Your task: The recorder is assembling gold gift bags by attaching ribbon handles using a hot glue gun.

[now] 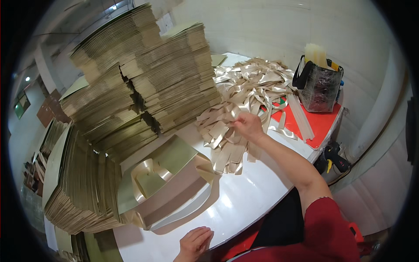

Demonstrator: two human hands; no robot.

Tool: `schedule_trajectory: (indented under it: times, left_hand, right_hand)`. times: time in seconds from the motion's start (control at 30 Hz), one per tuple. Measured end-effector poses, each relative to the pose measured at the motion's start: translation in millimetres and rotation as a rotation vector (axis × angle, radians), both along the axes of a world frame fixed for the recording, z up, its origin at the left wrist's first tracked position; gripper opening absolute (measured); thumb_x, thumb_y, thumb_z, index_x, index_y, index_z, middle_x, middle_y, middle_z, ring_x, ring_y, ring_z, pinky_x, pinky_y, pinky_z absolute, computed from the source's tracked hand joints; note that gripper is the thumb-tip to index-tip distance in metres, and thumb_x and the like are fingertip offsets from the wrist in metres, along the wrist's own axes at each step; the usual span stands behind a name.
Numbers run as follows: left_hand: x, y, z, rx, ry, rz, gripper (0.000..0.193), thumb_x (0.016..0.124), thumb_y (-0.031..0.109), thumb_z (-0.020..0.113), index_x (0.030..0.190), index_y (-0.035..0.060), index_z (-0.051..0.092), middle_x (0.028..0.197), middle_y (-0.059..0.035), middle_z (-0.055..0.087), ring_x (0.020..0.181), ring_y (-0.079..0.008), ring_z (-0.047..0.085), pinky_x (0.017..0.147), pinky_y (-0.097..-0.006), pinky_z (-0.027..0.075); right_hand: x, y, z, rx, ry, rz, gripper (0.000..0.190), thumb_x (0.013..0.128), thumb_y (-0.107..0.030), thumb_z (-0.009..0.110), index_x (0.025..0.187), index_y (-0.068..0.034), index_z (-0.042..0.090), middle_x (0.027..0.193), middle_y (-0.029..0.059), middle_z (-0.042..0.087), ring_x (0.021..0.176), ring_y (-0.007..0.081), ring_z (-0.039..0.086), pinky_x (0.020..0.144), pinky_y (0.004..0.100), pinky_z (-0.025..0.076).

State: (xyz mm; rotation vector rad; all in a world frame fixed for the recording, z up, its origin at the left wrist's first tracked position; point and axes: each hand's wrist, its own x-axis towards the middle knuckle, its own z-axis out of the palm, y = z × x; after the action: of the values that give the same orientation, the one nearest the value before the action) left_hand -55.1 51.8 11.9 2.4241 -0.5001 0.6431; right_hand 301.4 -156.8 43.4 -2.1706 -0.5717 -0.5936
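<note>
My right hand [248,126] reaches into a pile of cut satin ribbons [229,157], its fingertips pinched on a cream ribbon strip [233,114]. Near the table's front edge my left hand [195,242] rests with its fingers together and curled; nothing shows in it, though its palm is hidden. Between the stacks and my left hand lies a green-gold paper gift bag [178,154]. One cream satin ribbon handle [139,183] curves over its green face. On the near side, a paler ribbon loop [199,203] bows out over the white tabletop [235,199].
Tall stacks of flat folded bags [176,72] stand at the back, with another stack [88,183] at left. Rightward are a red sheet [314,124], translucent glue sticks [299,118] and a plastic-wrapped holder [317,88]. A black glue gun [335,157] hangs by the table's right edge.
</note>
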Motion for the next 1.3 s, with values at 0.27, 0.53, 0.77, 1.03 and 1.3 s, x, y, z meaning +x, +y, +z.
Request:
schedule_trajectory:
  times: [0.27,0.53,0.77,1.03,1.3]
  left_hand:
    - [-1.4,7.0,3.6,0.031,-0.085,-0.049,0.019,0.071,0.008,0.075,0.085,0.0017,0.064,0.089,-0.0139,0.066,0.081,-0.0297,0.065,0.069,-0.0355,0.053]
    - [27.6,-20.0,7.6,-0.696,0.434,-0.096,0.051,0.078,0.014,0.070,0.122,-0.0008,0.051,0.109,-0.0127,0.062,0.101,-0.0201,0.058,0.085,-0.0306,0.047]
    - [-19.7,47.4,0.2,-0.959,0.704,0.278,0.006,0.079,0.001,0.066,0.083,-0.0026,0.068,0.068,-0.0060,0.064,0.054,-0.0096,0.056,0.049,-0.0209,0.045]
    - [-109.8,154.8,13.0,-0.614,0.736,0.764,0.002,0.075,0.001,0.065,0.075,-0.0011,0.065,0.066,-0.0038,0.063,0.059,-0.0088,0.055,0.057,-0.0236,0.046]
    - [-102.3,151.1,0.4,-2.233,-0.225,0.420,0.023,0.087,0.024,0.063,0.076,0.0066,0.051,0.064,-0.0009,0.052,0.054,-0.0073,0.047,0.052,-0.0183,0.039]
  right_hand:
    - [-59.5,-5.2,-8.1,0.053,0.211,0.128,0.018,0.072,-0.008,0.057,0.088,-0.010,0.065,0.079,0.0111,0.064,0.075,0.0286,0.062,0.067,0.0362,0.049]
    - [-234.2,25.1,22.4,-0.085,-0.197,1.027,0.022,0.068,-0.011,0.061,0.090,-0.009,0.061,0.082,0.0075,0.062,0.074,0.0270,0.062,0.063,0.0331,0.050]
    - [-76.7,-33.1,-20.2,0.833,0.547,0.004,0.013,0.088,-0.014,0.053,0.080,-0.005,0.057,0.062,0.0033,0.058,0.048,0.0097,0.053,0.043,0.0228,0.042]
    - [-96.3,-28.9,-17.2,1.451,0.924,0.150,0.013,0.088,-0.013,0.051,0.092,0.000,0.052,0.087,0.0112,0.059,0.081,0.0174,0.060,0.074,0.0305,0.050]
    - [-185.9,-9.1,-20.8,0.812,1.218,0.280,0.012,0.087,-0.012,0.055,0.089,0.000,0.055,0.072,0.0083,0.059,0.057,0.0117,0.053,0.048,0.0216,0.042]
